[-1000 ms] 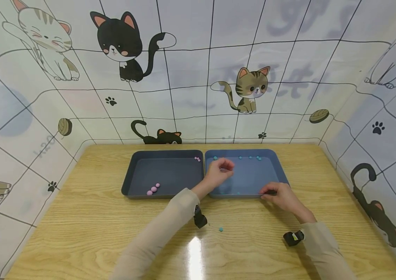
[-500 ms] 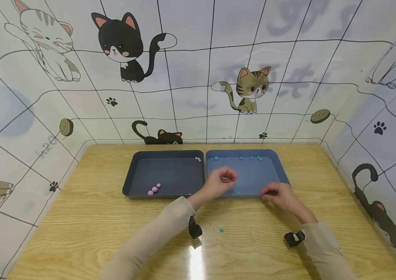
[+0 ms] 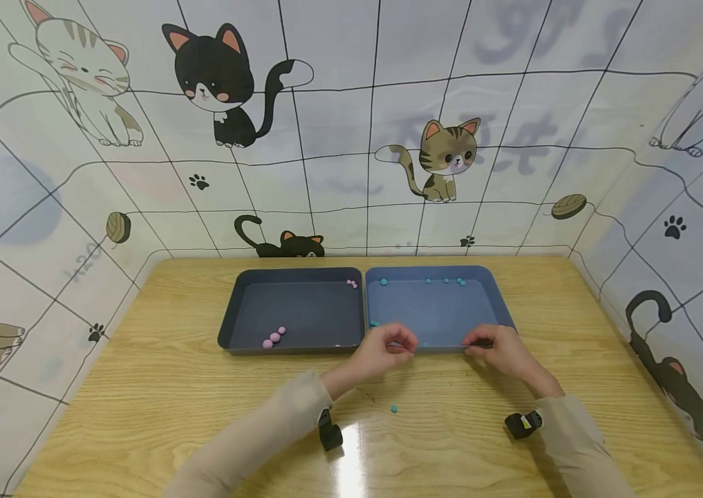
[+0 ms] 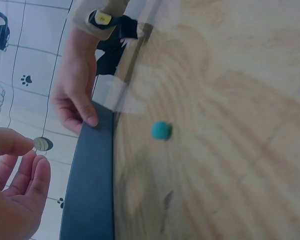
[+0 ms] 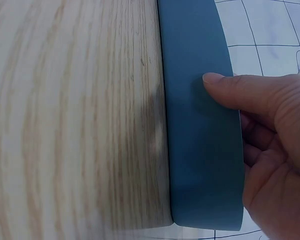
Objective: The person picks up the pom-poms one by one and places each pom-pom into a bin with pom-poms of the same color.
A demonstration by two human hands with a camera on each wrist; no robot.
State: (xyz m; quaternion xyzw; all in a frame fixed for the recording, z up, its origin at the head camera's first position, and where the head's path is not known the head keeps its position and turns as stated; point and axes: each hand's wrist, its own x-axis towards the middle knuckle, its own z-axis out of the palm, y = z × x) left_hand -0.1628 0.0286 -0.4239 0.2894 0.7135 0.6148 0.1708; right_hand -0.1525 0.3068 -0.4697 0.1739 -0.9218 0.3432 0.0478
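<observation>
My right hand (image 3: 500,349) grips the front wall of the blue tray (image 3: 438,304), thumb on the outside and fingers over the rim, as the right wrist view shows. Over the tray's front left edge hovers my left hand (image 3: 379,353), its fingers loosely bent. In the left wrist view nothing shows between its thumb and fingers. On the table in front of the tray lies a small teal ball (image 3: 395,409), larger in the left wrist view (image 4: 161,130). Several more teal balls (image 3: 383,281) lie inside the blue tray, mostly along its back wall.
A dark grey tray (image 3: 301,304) stands against the blue tray's left side. It holds pink balls (image 3: 274,337) at its front left and more at its back right corner. A cat-patterned cloth (image 3: 339,180) hangs behind the wooden table (image 3: 139,415).
My left hand has come back from over the blue tray toward its front edge, uncovering a teal ball near the tray's left wall. The right hand has kept its place on the rim.
</observation>
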